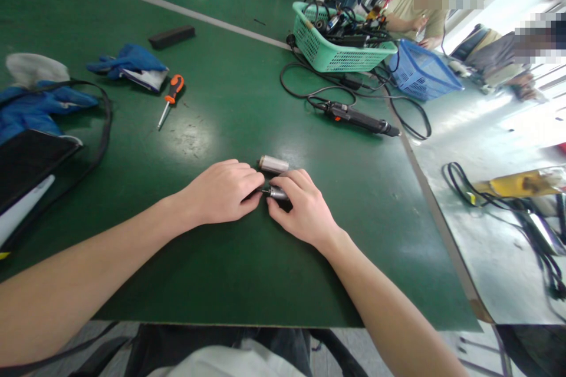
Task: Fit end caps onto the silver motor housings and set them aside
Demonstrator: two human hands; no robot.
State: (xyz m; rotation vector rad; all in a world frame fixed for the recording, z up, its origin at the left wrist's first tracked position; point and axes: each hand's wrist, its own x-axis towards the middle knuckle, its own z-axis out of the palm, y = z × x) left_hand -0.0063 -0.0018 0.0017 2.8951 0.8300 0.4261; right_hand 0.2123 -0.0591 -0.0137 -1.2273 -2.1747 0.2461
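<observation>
Both my hands meet over the green table point(230, 271). My right hand point(303, 209) is closed round a small grey metal cylindrical part point(277, 192) with a thin tip that points left. My left hand point(223, 191) pinches at that tip with fingers curled. Just beyond my fingers lies a pale silver cylinder point(273, 164) on its side, touched by neither hand.
An orange-handled screwdriver point(170, 99), blue gloves point(126, 62) and a black pad point(171, 36) lie at the left. A black electric screwdriver point(360, 119) with cable, a green basket point(336, 41) and a blue basket point(422, 73) sit far right. Other people sit behind.
</observation>
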